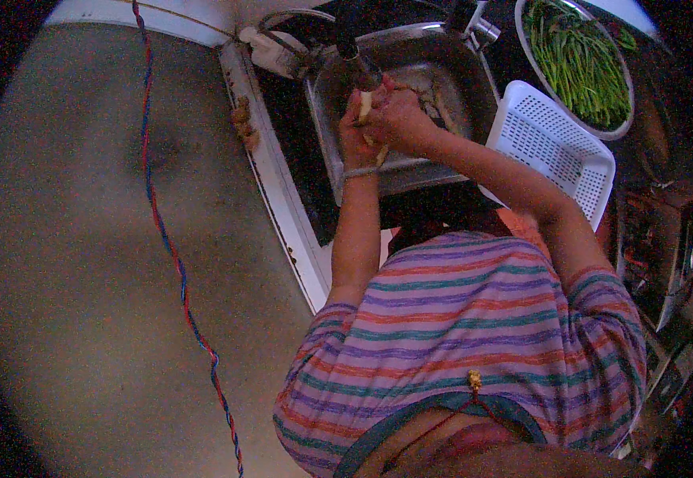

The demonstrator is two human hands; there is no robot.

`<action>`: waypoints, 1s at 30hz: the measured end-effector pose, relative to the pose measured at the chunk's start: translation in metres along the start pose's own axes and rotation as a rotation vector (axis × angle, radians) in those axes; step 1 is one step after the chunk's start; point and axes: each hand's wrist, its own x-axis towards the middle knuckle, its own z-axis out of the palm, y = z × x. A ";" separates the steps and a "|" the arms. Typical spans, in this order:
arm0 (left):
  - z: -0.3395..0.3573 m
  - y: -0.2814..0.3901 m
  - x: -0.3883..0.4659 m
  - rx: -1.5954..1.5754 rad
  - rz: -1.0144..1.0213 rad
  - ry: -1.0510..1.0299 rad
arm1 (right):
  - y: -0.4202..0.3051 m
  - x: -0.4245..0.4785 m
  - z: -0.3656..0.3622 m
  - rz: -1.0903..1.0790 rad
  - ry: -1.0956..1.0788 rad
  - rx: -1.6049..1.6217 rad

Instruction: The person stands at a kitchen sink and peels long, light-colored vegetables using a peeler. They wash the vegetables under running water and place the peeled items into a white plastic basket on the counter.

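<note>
Both my hands meet over the stainless steel sink (322,134), below a dark tap (351,51). In my left hand (355,140) is a pale, elongated piece of food (365,103), possibly peeled root; blur hides its exact kind. My right hand (405,116) is curled against the same piece from the right, its fingers closed. Whether a small tool sits inside that grip is hidden. Brownish scraps, perhaps peelings (427,98), lie on the sink floor beyond my right hand. A pale band (363,172) circles my left wrist.
A white perforated plastic basket (546,140) stands right of the sink, beside a round metal-rimmed container of long green vegetables (585,71). Brown knobbly pieces (243,122) rest on the white ledge (274,203) at left. A twisted red-blue cord (170,245) hangs farther left.
</note>
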 end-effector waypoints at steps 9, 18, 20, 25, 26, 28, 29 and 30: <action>0.030 0.000 -0.010 0.117 0.067 -0.005 | -0.007 -0.014 -0.014 -0.134 0.094 0.125; 0.030 0.003 -0.007 0.015 -0.037 -0.084 | -0.003 -0.007 -0.018 -0.343 0.209 0.019; 0.040 -0.002 -0.015 0.094 0.039 -0.106 | -0.002 -0.011 -0.011 -0.358 0.118 -0.001; 0.022 0.001 -0.007 -0.086 0.039 0.114 | 0.005 -0.007 -0.012 -0.059 0.074 0.107; -0.013 0.007 -0.008 -0.058 0.077 0.127 | 0.001 -0.006 -0.007 -0.145 0.097 0.100; -0.019 0.004 -0.005 0.030 0.106 0.128 | 0.006 -0.009 -0.002 -0.285 0.049 0.084; 0.005 -0.006 -0.001 0.091 0.095 0.118 | 0.017 -0.014 -0.002 -0.304 0.037 0.039; 0.020 -0.008 -0.004 0.157 0.114 0.116 | 0.016 -0.014 -0.005 -0.352 0.029 0.004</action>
